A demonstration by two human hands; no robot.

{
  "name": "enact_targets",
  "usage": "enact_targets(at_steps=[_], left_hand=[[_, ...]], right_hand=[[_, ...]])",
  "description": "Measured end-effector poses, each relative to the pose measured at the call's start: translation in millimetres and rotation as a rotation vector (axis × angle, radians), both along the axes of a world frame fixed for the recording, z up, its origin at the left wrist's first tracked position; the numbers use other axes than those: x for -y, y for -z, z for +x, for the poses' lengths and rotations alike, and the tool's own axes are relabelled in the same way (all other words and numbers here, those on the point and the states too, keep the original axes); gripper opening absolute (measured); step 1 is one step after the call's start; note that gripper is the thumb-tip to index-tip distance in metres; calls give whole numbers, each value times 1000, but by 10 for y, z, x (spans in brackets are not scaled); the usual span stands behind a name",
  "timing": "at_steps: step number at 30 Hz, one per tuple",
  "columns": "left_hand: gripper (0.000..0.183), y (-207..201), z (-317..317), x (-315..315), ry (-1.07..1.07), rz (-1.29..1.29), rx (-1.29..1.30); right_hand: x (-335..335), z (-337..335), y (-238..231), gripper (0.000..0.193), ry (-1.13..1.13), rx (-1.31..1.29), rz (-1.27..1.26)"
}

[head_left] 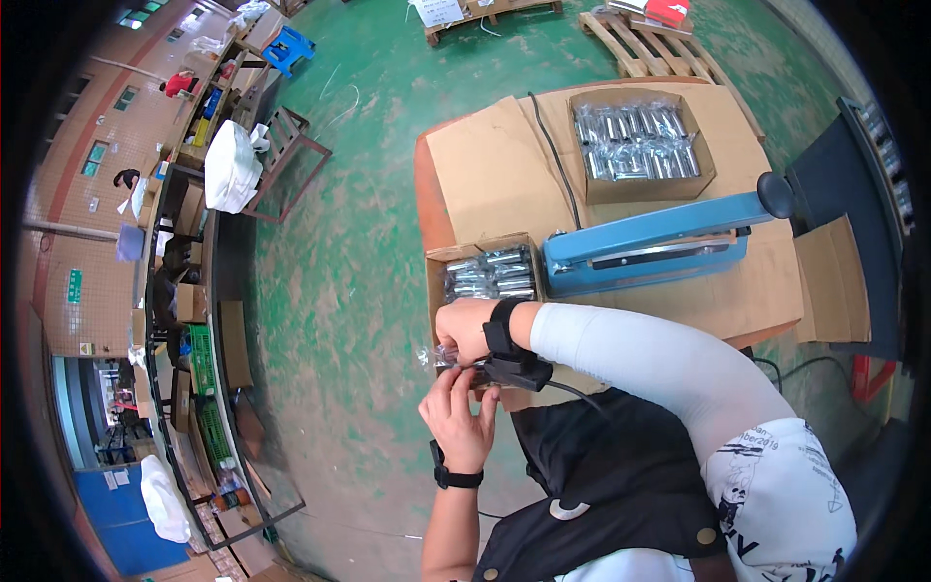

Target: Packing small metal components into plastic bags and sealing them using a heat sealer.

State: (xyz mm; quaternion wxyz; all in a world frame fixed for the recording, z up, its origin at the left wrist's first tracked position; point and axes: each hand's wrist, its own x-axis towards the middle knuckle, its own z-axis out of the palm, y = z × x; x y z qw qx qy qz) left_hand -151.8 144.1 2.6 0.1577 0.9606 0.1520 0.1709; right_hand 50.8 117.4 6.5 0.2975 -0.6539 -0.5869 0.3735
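Note:
Both of my hands meet at the near end of a small open cardboard box (pixel 433 281). Inside it lie shiny metal cylinders (pixel 490 274) in clear plastic wrapping. My right hand (pixel 464 328) bends down over the box with its fingers curled and partly hidden. Crinkled clear plastic (pixel 445 355) shows beside its fingers. Just below, my left hand (pixel 458 415) reaches up with bent fingers, its fingertips close to the right hand's. What lies between them is mostly covered by the hands and a black device (pixel 519 369) strapped to my right wrist.
A blue bar sealer (pixel 659 238) with a black knob stands right of the box. Behind it, a larger carton (pixel 635 189) holds several wrapped metal cylinders. Cardboard (pixel 495 165) covers the table, crossed by a black cable (pixel 558 160). Shelving (pixel 208 291) lines the left; a wooden pallet (pixel 621 48) lies beyond.

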Motion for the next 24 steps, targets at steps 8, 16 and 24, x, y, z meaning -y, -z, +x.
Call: enact_targets(at_steps=[8, 16, 24], left_hand=[[41, -35, 47, 19, 24, 203, -197], [43, -12, -8, -45, 29, 198, -203], [64, -149, 108, 60, 18, 247, -270]], right_hand=[[137, 206, 11, 19, 282, 68, 169], [128, -190, 9, 14, 224, 319, 67], [130, -246, -25, 19, 397, 243, 12]])
